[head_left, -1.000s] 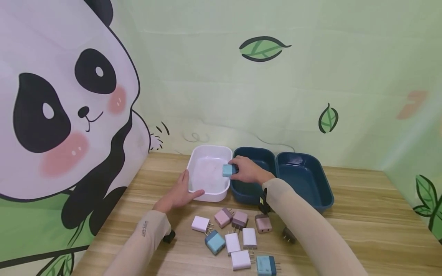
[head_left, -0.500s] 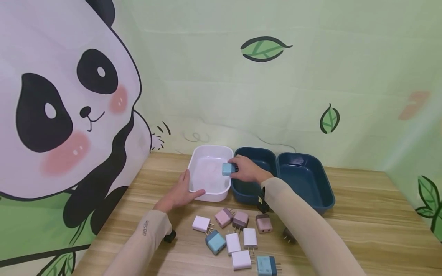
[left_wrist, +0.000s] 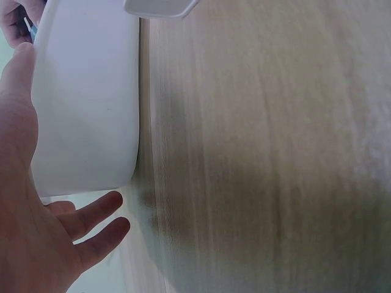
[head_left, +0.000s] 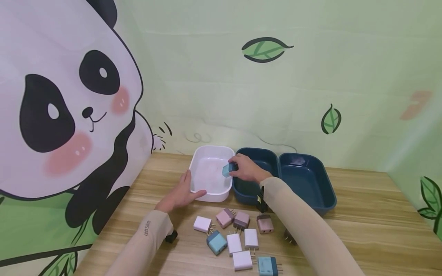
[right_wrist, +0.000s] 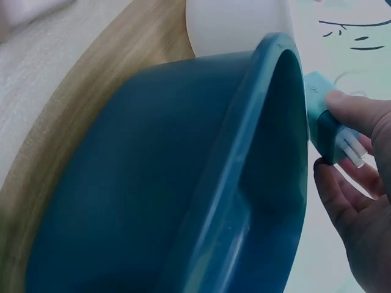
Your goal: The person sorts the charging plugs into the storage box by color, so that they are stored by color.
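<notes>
My right hand (head_left: 246, 168) pinches a light-blue charger plug (head_left: 226, 170) with a dark-blue end, above the right rim of the white bin (head_left: 213, 197). In the right wrist view, the plug's metal prongs (right_wrist: 351, 149) point toward the palm, and the thumb lies on its side. My left hand (head_left: 179, 193) rests at the white bin's near left corner, thumb along the front rim and fingers by the left side. The left wrist view shows two of its fingers (left_wrist: 95, 229) extended past the bin's wall.
Two dark-blue bins (head_left: 244, 198) stand side by side to the right of the white one. Several white, pink and blue charger plugs (head_left: 243, 260) lie on the wooden table (head_left: 359, 222) in front. A dark plug (head_left: 289, 237) is partly hidden by the right sleeve.
The blue plug has tilted slightly in my right hand, staying over the same rim. My left hand stays at the white bin. The head view has shifted slightly.
</notes>
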### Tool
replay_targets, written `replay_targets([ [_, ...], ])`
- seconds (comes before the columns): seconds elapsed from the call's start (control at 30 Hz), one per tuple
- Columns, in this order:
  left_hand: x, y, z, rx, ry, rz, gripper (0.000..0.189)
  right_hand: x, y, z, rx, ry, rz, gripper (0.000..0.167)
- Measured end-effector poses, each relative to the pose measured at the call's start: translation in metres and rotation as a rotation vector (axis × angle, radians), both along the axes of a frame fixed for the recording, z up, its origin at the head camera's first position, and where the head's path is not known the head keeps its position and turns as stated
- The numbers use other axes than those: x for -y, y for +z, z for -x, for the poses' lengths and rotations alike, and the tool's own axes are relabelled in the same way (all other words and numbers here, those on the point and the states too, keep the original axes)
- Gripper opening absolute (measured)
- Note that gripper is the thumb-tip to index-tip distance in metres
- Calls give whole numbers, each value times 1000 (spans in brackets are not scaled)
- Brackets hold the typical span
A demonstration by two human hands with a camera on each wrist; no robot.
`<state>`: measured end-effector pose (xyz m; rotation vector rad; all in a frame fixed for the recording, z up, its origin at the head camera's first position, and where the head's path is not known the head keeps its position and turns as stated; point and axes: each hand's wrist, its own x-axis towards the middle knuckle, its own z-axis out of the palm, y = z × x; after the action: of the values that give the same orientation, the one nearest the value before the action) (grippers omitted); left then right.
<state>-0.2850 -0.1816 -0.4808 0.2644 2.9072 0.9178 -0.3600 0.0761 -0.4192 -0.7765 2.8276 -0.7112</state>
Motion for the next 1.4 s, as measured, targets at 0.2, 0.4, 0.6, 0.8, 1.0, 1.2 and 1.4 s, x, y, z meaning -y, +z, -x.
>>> replay_targets([
  [0.2,-3,0,1,0,-7,12,109,-9,2,-1,-27,-3,42,44],
  [0.4,-5,-1,1,-2,-21,-6,110,-23,5,-3,-69,34,38,43],
  [0.6,-3,0,1,7,-20,-10,110,-39,16,-16,-112,79,18,39],
  [0.8,-1,0,0,1,-24,-12,110,-55,22,-32,-162,117,-21,39],
  [1.0,1,2,-2,16,-18,-17,111,-71,27,-50,-197,157,-58,39],
  [1.2,2,3,-2,7,-24,-15,112,-88,29,-72,-184,176,-68,39],
  [1.4,1,-1,1,-9,-36,-15,110,-105,23,-94,-167,220,-32,39],
])
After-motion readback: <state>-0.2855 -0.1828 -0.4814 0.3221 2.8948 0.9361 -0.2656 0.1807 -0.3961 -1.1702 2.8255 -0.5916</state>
